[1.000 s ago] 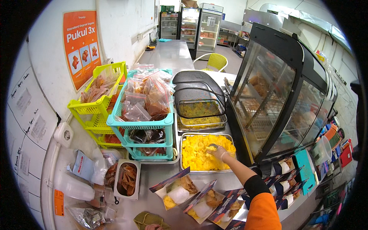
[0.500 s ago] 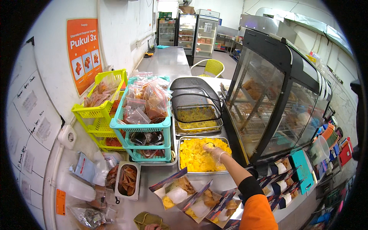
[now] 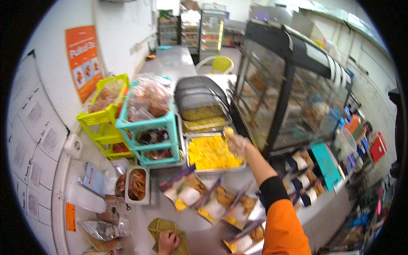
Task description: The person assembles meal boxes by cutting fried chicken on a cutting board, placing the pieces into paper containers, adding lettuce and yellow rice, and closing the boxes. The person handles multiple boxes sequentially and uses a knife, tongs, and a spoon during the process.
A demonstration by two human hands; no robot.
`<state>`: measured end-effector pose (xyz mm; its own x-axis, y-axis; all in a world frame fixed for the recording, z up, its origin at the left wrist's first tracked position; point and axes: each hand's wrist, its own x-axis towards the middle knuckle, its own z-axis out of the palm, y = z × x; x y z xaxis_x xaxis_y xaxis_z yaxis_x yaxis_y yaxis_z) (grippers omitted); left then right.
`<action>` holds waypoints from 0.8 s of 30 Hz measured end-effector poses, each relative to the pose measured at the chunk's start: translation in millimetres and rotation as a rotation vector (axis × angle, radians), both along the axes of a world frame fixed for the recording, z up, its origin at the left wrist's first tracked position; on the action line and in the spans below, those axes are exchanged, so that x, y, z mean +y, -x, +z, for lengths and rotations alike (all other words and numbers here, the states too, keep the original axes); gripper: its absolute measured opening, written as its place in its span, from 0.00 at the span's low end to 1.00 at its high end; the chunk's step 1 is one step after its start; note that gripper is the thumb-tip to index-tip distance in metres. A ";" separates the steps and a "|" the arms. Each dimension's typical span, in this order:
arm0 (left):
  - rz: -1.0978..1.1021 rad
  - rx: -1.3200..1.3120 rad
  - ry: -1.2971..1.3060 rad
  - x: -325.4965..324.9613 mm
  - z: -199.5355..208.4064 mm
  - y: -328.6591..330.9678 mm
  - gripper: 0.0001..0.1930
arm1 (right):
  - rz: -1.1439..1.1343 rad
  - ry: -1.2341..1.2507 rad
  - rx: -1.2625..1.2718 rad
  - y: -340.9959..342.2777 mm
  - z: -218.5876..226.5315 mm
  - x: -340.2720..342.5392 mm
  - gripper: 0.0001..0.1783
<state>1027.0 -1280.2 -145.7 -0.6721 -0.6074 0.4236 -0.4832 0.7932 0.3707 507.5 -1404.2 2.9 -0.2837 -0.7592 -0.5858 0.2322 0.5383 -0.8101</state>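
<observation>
Nearest to us, our left hand (image 3: 168, 242) lies flat on a folded green leaf (image 3: 166, 231) at the front edge of the bench (image 3: 170, 63), its grip loose, pressing the leaf rather than closing round it. Just beyond the leaf a row of open paper food boxes (image 3: 214, 202) runs across the bench, each holding white rice and browned pieces. To their left sits a small rectangular tub of dark fried food (image 3: 137, 185), with foil packets (image 3: 100, 231) near it.

Further out, our right hand (image 3: 238, 144), gloved in thin clear plastic, hangs over the far right corner of the steel tray of yellow food (image 3: 210, 153). Its fingers are drawn narrow together on a small bit of the yellow food, though blur keeps us from telling how firmly.

Behind that tray stands a second tray of yellow food (image 3: 204, 114) under a raised dark lid. To the left are a teal basket (image 3: 148, 125) and a yellow basket (image 3: 104, 117) stacked with bagged goods. On the right rises a glass display case (image 3: 293, 97).
</observation>
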 end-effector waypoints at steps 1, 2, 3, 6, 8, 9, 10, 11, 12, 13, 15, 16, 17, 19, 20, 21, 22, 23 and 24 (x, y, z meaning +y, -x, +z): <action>-0.010 0.004 -0.030 0.1 0.7 0.0 0.09 | 0.005 0.036 -0.015 -0.3 11.4 9.5 0.33; -0.020 0.054 -0.032 1.1 3.6 0.5 0.09 | 0.004 0.129 -0.043 -0.6 23.1 21.4 0.33; -0.014 0.101 -0.042 2.6 8.8 2.4 0.09 | -0.100 0.170 -0.105 -0.4 35.8 35.7 0.30; -0.027 0.329 -0.121 20.9 36.8 26.0 0.10 | -0.215 0.248 -0.155 4.2 79.8 97.3 0.21; -0.164 0.442 -0.084 44.8 66.6 50.4 0.12 | -0.179 0.248 -0.226 8.0 108.7 143.3 0.21; -0.395 0.406 -0.122 59.4 83.3 62.7 0.10 | -0.155 0.304 -0.177 8.7 120.2 172.5 0.22; -0.618 0.363 -0.187 76.0 97.3 79.3 0.09 | -0.126 0.321 -0.211 7.8 128.6 200.1 0.22; -0.816 0.314 -0.246 97.4 106.7 103.5 0.10 | -0.122 0.324 -0.222 7.5 136.3 226.8 0.22; -1.000 0.252 -0.325 123.0 112.7 128.9 0.10 | -0.085 0.338 -0.188 5.7 141.5 256.8 0.23; -1.050 0.143 -0.367 151.6 114.7 155.9 0.11 | -0.115 0.264 -0.181 3.9 144.8 284.0 0.23; -1.094 -0.021 -0.328 204.5 106.7 210.4 0.13 | -0.149 0.125 -0.148 2.4 148.7 333.5 0.23; -1.088 -0.035 -0.245 222.4 96.5 242.2 0.13 | -0.134 0.084 -0.086 1.4 147.8 355.9 0.21; -0.983 -0.187 -0.440 236.4 84.6 274.4 0.15 | -0.142 0.001 -0.010 0.4 145.0 377.9 0.19; -0.890 -0.202 -0.159 240.6 60.0 323.4 0.16 | -0.173 0.036 -0.067 -2.5 131.9 420.4 0.19; -0.821 -0.334 0.143 239.1 49.9 337.3 0.15 | -0.174 0.019 -0.089 -1.9 121.3 436.8 0.20; -0.735 -0.247 0.331 237.6 42.2 342.9 0.14 | -0.167 0.002 -0.164 0.0 109.0 451.4 0.21; -0.725 -0.197 0.308 235.1 36.7 349.0 0.13 | -0.170 -0.018 -0.153 2.7 95.4 465.0 0.21; -0.716 -0.201 0.297 231.4 33.3 353.9 0.12 | -0.132 0.005 -0.211 4.9 79.8 476.2 0.21; -0.742 -0.183 0.308 228.3 31.6 355.4 0.11 | -0.199 -0.047 -0.230 6.0 61.0 481.0 0.21</action>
